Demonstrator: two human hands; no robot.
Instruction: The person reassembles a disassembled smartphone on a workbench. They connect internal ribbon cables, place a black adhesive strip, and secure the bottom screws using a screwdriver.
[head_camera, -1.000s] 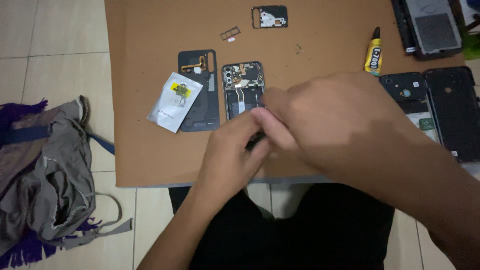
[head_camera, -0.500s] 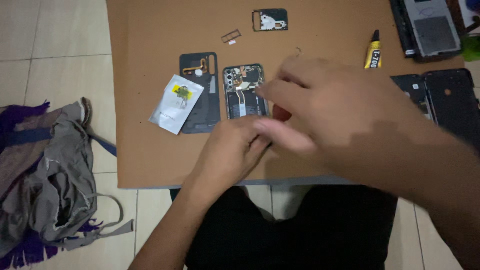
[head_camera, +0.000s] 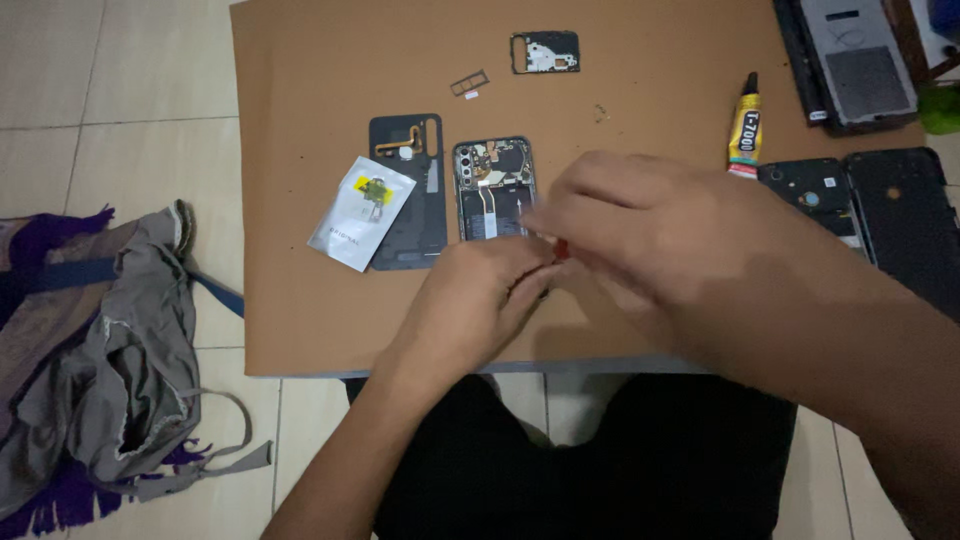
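An opened phone (head_camera: 492, 185) lies on the brown board (head_camera: 300, 300), its circuit parts showing and its lower end hidden under my hands. My left hand (head_camera: 478, 298) rests at that lower end with fingers curled; what it grips is hidden. My right hand (head_camera: 680, 240) comes in from the right, blurred, its fingers pinched on a small red tool (head_camera: 562, 249) where the two hands meet. Left of the phone lie a dark back cover (head_camera: 410, 190) and a white packet (head_camera: 360, 212).
A dark bracket (head_camera: 545, 52) and a small tray frame (head_camera: 469, 84) lie farther up the board. A yellow glue tube (head_camera: 745, 128), two dark phone shells (head_camera: 870, 215) and a grey device (head_camera: 850, 60) are at the right. A cloth bag (head_camera: 100, 350) lies on the tiled floor at the left.
My right hand has shifted over the phone's lower end, and the small red tool now shows between the hands. My left hand has stayed at the phone's lower end.
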